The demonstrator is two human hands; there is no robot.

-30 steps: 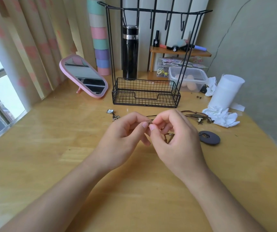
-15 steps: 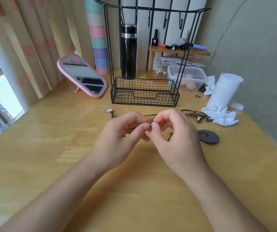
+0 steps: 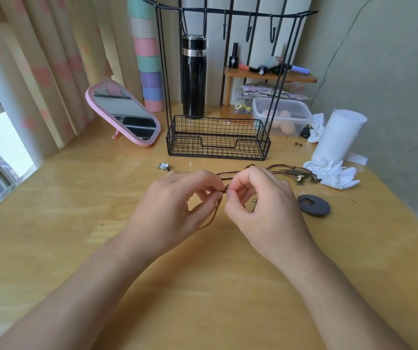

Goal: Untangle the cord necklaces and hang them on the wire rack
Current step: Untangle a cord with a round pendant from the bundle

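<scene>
- Little has shifted over the past second: both hands stay at mid-table with fingertips meeting on the same knot, though a loop of brown cord (image 3: 216, 210) now shows below the left fingers.
- The left hand (image 3: 175, 210) pinches the cord between thumb and forefinger, its other fingers curled beneath; that grip is closed on the cord.
- The right hand (image 3: 268, 210) meets it fingertip to fingertip, thumb and forefinger also pinching the cord, so this grip is closed on it too.
- From the pinch, thin dark cord runs back and to the right across the table (image 3: 76, 223) to the remaining necklaces (image 3: 293, 173), which lie in a tangle of brown cords and small charms.
- A round dark pendant (image 3: 315, 205) lies flat just right of the right hand.
- A small square silver pendant (image 3: 163, 166) lies beyond the left hand, in front of the rack.
- The black wire rack (image 3: 218, 140) stands upright behind the hands, a mesh basket at its base and a top bar with hooks (image 3: 249, 34); nothing hangs on them.
- Behind the rack stands a black flask (image 3: 194, 77); a pink mirror (image 3: 124, 114) leans to its left.
- To the right are a clear box (image 3: 282, 117), a white paper roll (image 3: 339, 135) and crumpled tissue (image 3: 331, 173), the tissue just beside the tangled necklaces.
</scene>
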